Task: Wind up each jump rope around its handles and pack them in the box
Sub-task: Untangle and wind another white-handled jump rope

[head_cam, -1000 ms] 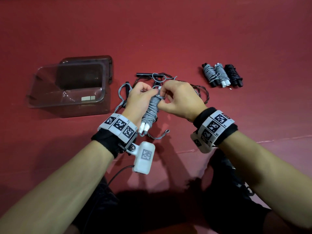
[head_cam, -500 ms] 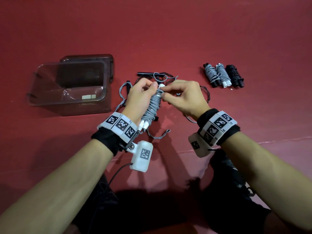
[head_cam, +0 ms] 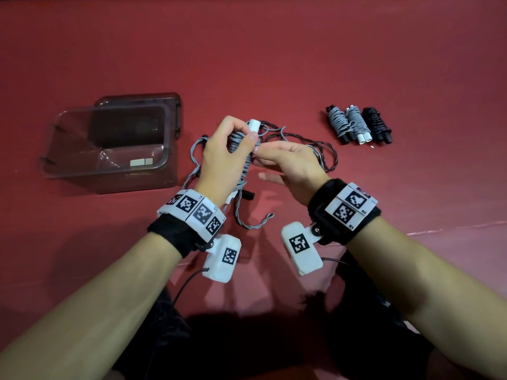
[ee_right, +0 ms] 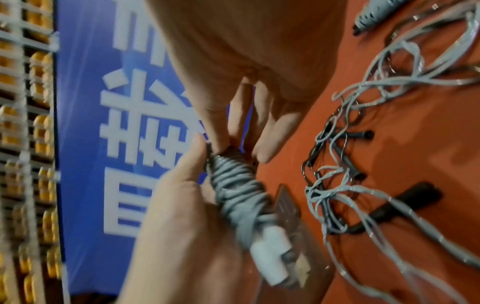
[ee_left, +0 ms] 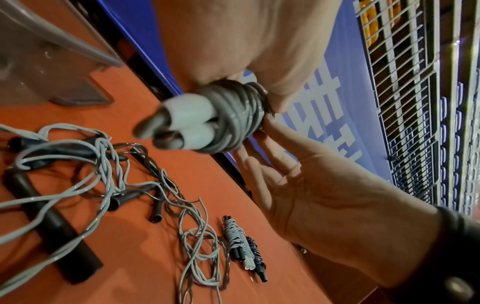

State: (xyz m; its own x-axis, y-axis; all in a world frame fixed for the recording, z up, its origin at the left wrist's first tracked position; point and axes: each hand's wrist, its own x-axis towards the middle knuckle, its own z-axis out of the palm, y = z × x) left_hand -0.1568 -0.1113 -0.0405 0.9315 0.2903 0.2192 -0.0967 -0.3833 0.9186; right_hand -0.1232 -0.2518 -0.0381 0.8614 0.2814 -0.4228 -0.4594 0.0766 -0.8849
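So the box [head_cam: 104, 149] is sitting on the mat [head_cam: 274, 50], and I'm placing everything off that. Its lid [head_cam: 153, 100] is lying right behind it, partly tucked under the back edge. Just right of the box the loose ropes [head_cam: 315, 149] are sprawling in a tangle, and the left hand [head_cam: 219, 157] and right hand [head_cam: 288, 163] are hanging over that tangle with a wound rope [head_cam: 241, 149] between them. Way further right of the box, three finished bundles [head_cam: 359, 124] are lying side by side, touching.
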